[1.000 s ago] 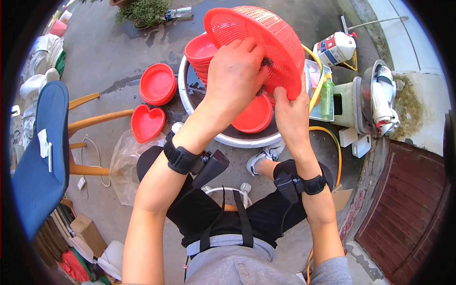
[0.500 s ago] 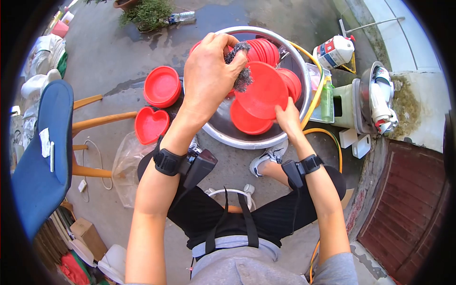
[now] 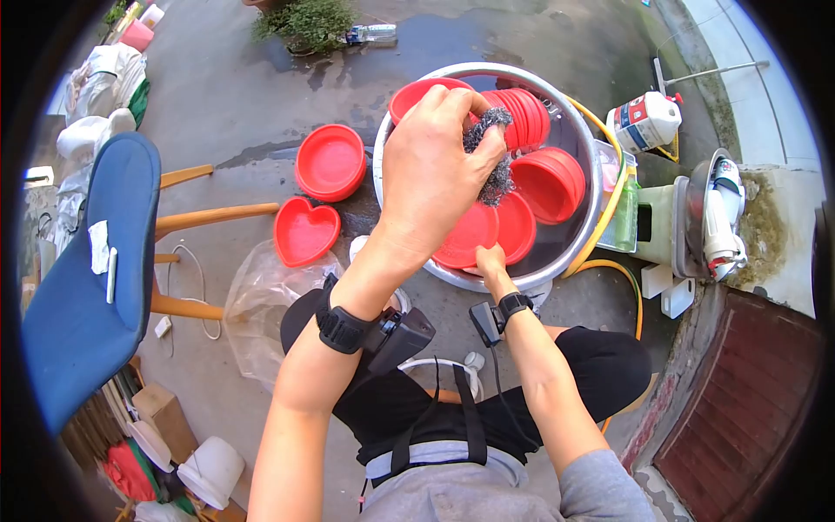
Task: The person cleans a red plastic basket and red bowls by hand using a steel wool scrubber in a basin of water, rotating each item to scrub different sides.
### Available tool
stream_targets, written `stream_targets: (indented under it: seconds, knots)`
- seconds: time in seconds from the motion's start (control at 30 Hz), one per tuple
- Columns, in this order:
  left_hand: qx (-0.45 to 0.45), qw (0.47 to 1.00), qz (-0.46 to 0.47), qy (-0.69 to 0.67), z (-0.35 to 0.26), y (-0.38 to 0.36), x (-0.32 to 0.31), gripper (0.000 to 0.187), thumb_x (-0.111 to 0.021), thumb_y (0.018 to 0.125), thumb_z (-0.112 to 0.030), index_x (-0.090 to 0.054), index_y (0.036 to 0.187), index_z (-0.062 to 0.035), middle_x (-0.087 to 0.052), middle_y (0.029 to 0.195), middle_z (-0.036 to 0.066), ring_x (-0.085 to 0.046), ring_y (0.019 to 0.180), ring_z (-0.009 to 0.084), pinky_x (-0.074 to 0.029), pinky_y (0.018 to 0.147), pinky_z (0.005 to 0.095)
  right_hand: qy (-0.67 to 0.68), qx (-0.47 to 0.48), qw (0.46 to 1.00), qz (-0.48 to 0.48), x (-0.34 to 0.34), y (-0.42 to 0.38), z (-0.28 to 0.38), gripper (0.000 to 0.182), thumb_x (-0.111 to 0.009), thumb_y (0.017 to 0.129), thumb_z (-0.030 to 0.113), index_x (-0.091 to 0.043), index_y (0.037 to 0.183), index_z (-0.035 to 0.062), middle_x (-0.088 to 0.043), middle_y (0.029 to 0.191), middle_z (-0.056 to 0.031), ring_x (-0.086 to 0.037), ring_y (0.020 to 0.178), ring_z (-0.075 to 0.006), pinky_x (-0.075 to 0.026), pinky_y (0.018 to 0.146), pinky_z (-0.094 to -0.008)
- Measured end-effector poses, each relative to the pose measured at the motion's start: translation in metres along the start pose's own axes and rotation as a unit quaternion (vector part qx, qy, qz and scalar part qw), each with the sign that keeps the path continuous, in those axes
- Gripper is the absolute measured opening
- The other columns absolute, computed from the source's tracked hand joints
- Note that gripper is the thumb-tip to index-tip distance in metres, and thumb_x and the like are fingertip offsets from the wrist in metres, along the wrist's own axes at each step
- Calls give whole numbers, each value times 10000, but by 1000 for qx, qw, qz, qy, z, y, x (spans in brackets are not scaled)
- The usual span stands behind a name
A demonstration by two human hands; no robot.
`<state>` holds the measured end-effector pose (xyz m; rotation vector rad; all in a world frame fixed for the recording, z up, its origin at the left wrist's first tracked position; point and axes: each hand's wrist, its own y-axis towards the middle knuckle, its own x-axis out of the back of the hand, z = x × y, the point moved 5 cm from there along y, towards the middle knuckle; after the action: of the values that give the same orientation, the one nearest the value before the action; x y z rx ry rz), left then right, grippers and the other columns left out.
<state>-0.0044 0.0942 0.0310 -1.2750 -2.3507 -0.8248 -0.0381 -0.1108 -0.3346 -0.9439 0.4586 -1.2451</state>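
My left hand (image 3: pixel 435 170) is closed on a grey steel wool scrubber (image 3: pixel 496 178), raised over a wide metal basin (image 3: pixel 595 170). Lower down, my right hand (image 3: pixel 492 263) grips the near edge of a shallow round red dish (image 3: pixel 463 239) inside the basin. Another red dish (image 3: pixel 515 228) lies just behind it. More red dishes (image 3: pixel 552 185) rest at the basin's right, and a row of them (image 3: pixel 526 117) leans at the back. My left hand partly hides a red dish (image 3: pixel 422 94) at the far left rim.
Left of the basin, round red dishes (image 3: pixel 330 163) and a heart-shaped red dish (image 3: pixel 306 231) sit on the ground by a clear plastic bag (image 3: pixel 261 317). A blue chair (image 3: pixel 96 252) stands further left. A yellow hose (image 3: pixel 616 204), a white jug (image 3: pixel 645 122) and a green bottle (image 3: pixel 624 213) are at right.
The red dish in my right hand has moved down and toward me. My left hand keeps the scrubber above the basin. The whole view has shifted.
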Motion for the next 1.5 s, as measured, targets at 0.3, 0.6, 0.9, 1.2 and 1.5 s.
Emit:
stream_targets:
  seconds: [0.3, 0.6, 0.9, 1.2, 1.5]
  knots:
    - [3, 1000, 8, 2, 2, -4, 5, 207, -697, 800, -144, -633, 948, -14, -562, 797, 78, -550, 669, 186, -461, 622, 319, 16, -61, 998, 6, 3, 8, 5, 361, -475, 904, 46, -473, 1258, -22, -563, 1228, -190, -641, 1013, -342, -630, 691, -452]
    - [21, 1000, 20, -7, 3, -8, 3, 198, -694, 792, -110, -625, 950, -13, -547, 795, 72, -537, 676, 177, -455, 624, 311, 81, -149, 983, 68, 2, 33, -17, 323, -488, 895, 46, -507, 1200, -60, -620, 1147, -208, -660, 986, -354, -605, 772, -491]
    - [-3, 1000, 28, 15, 4, -9, -1, 200, -691, 793, -115, -631, 961, -23, -552, 794, 80, -547, 684, 183, -459, 629, 322, 31, -154, 983, 94, 29, 46, -18, 300, -553, 880, 82, -536, 1138, -71, -653, 1048, -191, -685, 883, -332, -618, 702, -445]
    - [10, 999, 35, -10, 3, -8, -4, 185, -688, 807, -175, -634, 920, -39, -605, 833, 121, -617, 754, 281, -490, 681, 385, -390, 253, 875, -137, 91, -37, 107, 443, -545, 866, 57, -504, 1306, 45, -624, 1130, -190, -648, 1016, -322, -533, 831, -402]
    - [269, 877, 129, -376, 31, -17, -33, 194, -604, 927, -204, -614, 1021, -34, -640, 861, 42, -624, 757, 118, -516, 673, 268, -367, 590, 680, -237, 106, -153, 232, 527, -553, 833, -21, -470, 1349, 42, -508, 1294, -163, -509, 1190, -358, -432, 1006, -420]
